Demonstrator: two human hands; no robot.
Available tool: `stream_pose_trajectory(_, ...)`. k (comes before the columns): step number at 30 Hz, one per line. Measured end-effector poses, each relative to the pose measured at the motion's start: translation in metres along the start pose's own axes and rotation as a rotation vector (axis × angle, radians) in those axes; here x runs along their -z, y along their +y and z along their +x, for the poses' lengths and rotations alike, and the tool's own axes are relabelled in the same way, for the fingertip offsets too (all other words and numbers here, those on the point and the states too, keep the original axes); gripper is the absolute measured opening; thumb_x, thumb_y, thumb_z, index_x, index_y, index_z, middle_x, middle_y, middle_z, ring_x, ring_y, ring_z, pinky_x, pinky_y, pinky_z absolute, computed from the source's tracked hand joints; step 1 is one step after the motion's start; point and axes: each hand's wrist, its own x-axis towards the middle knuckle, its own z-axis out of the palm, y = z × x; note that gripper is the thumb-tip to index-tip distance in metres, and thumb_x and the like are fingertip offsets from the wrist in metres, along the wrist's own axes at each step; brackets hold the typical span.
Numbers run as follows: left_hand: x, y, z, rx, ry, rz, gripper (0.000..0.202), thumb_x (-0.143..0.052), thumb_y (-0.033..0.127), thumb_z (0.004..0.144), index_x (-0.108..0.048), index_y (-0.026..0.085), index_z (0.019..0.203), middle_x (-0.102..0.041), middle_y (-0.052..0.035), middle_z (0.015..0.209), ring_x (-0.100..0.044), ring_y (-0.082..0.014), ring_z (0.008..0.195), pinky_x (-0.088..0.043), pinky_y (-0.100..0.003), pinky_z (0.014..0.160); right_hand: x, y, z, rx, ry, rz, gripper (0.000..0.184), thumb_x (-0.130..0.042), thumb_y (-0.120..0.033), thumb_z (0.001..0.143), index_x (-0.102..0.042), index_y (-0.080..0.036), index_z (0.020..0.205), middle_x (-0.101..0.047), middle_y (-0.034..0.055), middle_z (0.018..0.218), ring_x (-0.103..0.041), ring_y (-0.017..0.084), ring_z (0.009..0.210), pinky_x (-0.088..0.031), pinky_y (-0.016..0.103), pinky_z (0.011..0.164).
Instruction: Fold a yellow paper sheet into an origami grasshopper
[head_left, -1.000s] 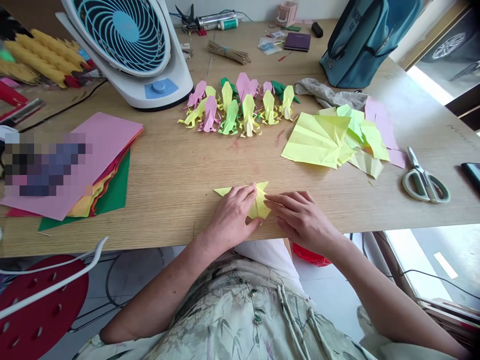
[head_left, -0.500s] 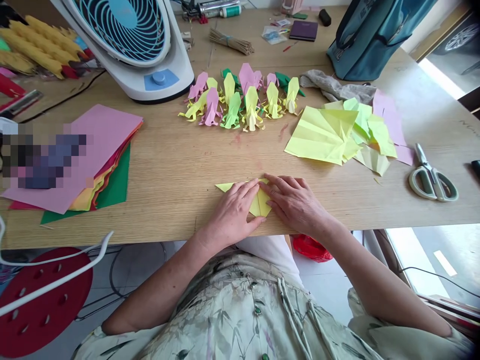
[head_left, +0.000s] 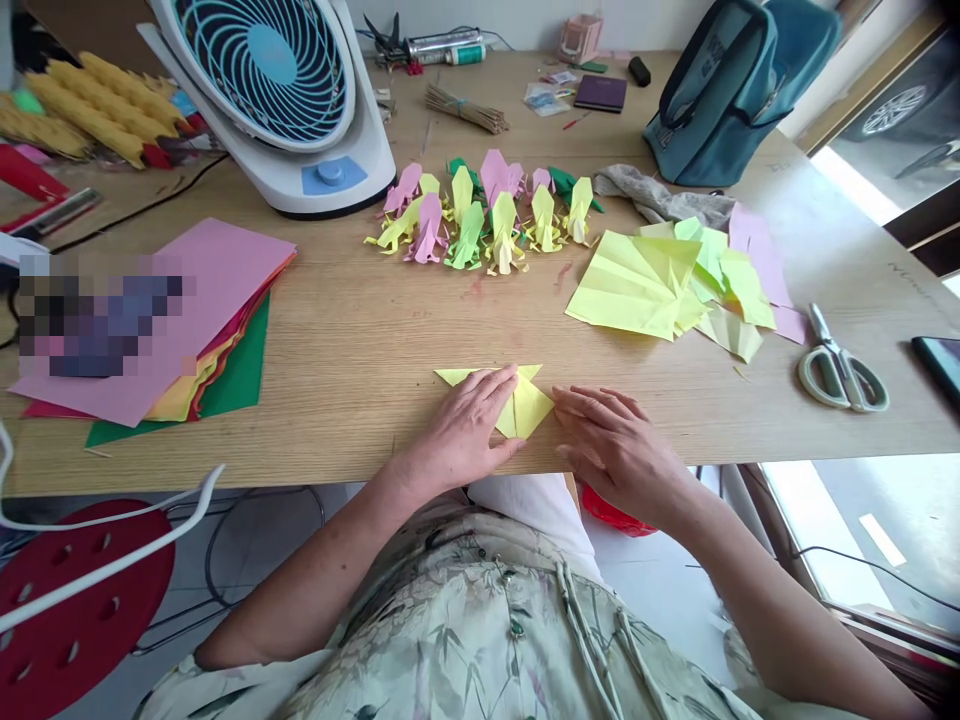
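A folded piece of yellow paper (head_left: 527, 407) lies on the table near its front edge, with pointed corners and a crease down its middle. My left hand (head_left: 470, 424) rests flat on its left half, fingers stretched out, hiding part of it. Just to the right, my right hand (head_left: 616, 440) hovers by the paper's right corner, fingers extended and holding nothing. Beyond both hands stand several folded paper figures (head_left: 503, 232) in yellow, pink and green.
Creased yellow sheets (head_left: 637, 285) and scraps lie right of the figures, with scissors (head_left: 843, 370) beyond them. Coloured paper (head_left: 225, 260) is stacked at left. A fan (head_left: 330, 178) stands at the back left, a blue bag (head_left: 705, 110) at the back right. A phone (head_left: 941, 362) lies far right.
My right hand has lifted off the folded paper and moved right and towards me, uncovering the paper's right side. My left hand stays on it. The camera view has shifted slightly.
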Motion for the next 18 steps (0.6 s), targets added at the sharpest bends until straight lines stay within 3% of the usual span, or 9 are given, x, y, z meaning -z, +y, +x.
stream_pose_trajectory(3,0.013,-0.014,0.006,-0.132,-0.175,-0.092,0.071,-0.070,0.023,0.086,-0.039,0.016,0.149,-0.040,-0.0145,0.158,-0.035,-0.0259,0.148,-0.030,-0.044,0.123,0.001,0.001,0.017,-0.010,0.139,0.107,0.026,-0.047,-0.023,0.101,-0.067,-0.016,0.116,-0.067,0.0149,0.125,-0.063,0.027,0.108,-0.050,0.045,0.090)
stream_pose_trajectory(7,0.034,-0.031,0.012,-0.234,-0.346,-0.165,0.076,-0.073,0.019,0.083,-0.039,0.023,0.151,-0.036,-0.0118,0.161,-0.025,-0.0243,0.153,-0.028,-0.043,0.123,-0.010,0.007,0.037,0.143,0.182,0.227,0.024,-0.049,-0.016,0.099,-0.068,-0.016,0.113,-0.067,0.0151,0.119,-0.062,0.025,0.104,-0.052,0.043,0.088)
stream_pose_trajectory(10,0.044,-0.039,0.012,-0.223,-0.311,-0.161,0.075,-0.076,0.024,0.083,-0.041,0.024,0.150,-0.041,-0.0111,0.159,-0.026,-0.0254,0.153,-0.027,-0.045,0.123,-0.018,0.010,0.040,0.196,0.158,0.250,0.025,-0.049,-0.015,0.099,-0.067,-0.014,0.115,-0.068,0.0151,0.118,-0.061,0.025,0.102,-0.053,0.044,0.088)
stream_pose_trajectory(15,0.042,-0.042,0.023,-0.155,-0.085,-0.026,0.053,-0.067,0.027,0.090,-0.051,0.018,0.140,-0.050,-0.0129,0.150,-0.040,-0.0266,0.144,-0.030,-0.046,0.120,-0.017,0.010,0.036,0.203,0.137,0.230,0.024,-0.050,-0.016,0.099,-0.068,-0.014,0.115,-0.068,0.0159,0.115,-0.061,0.025,0.099,-0.053,0.044,0.087)
stream_pose_trajectory(18,0.038,-0.040,0.039,-0.106,-0.106,0.113,0.049,-0.064,0.026,0.091,-0.052,0.014,0.137,-0.054,-0.0150,0.143,-0.043,-0.0304,0.138,-0.032,-0.048,0.116,-0.016,0.009,0.036,0.215,0.117,0.233,0.025,-0.049,-0.017,0.100,-0.067,-0.013,0.116,-0.068,0.0158,0.110,-0.061,0.025,0.098,-0.054,0.044,0.085)
